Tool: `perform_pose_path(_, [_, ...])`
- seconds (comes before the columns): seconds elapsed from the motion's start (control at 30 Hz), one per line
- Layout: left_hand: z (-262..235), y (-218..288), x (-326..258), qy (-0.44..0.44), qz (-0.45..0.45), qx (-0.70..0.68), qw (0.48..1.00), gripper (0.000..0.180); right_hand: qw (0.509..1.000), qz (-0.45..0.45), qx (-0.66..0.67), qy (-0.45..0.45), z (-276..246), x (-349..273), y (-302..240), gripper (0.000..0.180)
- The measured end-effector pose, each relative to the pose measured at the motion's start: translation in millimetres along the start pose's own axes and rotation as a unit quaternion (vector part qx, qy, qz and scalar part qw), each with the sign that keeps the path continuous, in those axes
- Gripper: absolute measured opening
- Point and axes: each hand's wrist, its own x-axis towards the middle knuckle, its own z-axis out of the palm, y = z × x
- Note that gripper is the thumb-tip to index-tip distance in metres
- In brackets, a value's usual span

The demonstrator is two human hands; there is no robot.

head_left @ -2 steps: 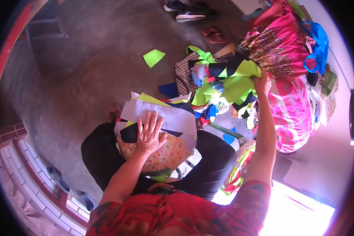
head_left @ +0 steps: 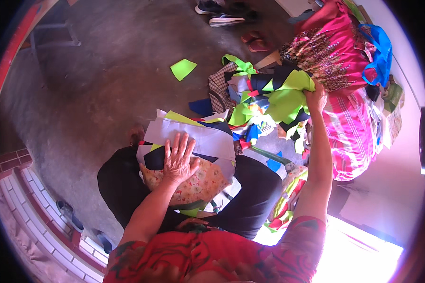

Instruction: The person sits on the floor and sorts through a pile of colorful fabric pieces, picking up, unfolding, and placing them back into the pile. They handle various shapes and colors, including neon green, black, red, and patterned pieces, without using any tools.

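Note:
Across my lap lies a stack of fabric pieces: a white cloth [head_left: 208, 141] on top, with dark, yellow and red scraps at its edges. A floral cloth [head_left: 198, 184] shows on the side nearer me. My left hand [head_left: 178, 160] rests flat on the stack, fingers spread. Reaching out to the right, my right hand [head_left: 315, 97] is closed on the edge of a lime green fabric piece [head_left: 288, 104]; its fingertips are partly hidden. Under and around that piece is a heap of scraps, with checked cloth [head_left: 218, 89] and blue bits [head_left: 254, 133].
A pink plaid bundle [head_left: 349, 137] and a crimson sequined cloth [head_left: 316, 52] stand right of the heap, beside a blue bag [head_left: 378, 52]. One lime scrap [head_left: 183, 69] lies alone on the concrete floor. Shoes [head_left: 225, 20] sit at the back, tiled steps [head_left: 42, 203] at the left.

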Motion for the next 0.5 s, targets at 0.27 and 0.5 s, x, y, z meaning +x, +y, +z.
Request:
perform_pose_path(0.27, [1,0,-6,0.012,0.007,0.012,1.0,0.067,0.996,0.004,0.069,0.061,-132,5,10,0.049])
perform_pose_path(0.5, [0,4,-4,0.047,0.022,0.033,0.998,0.063,0.988,-0.019,0.097,0.118,-282,-29,66,0.047])
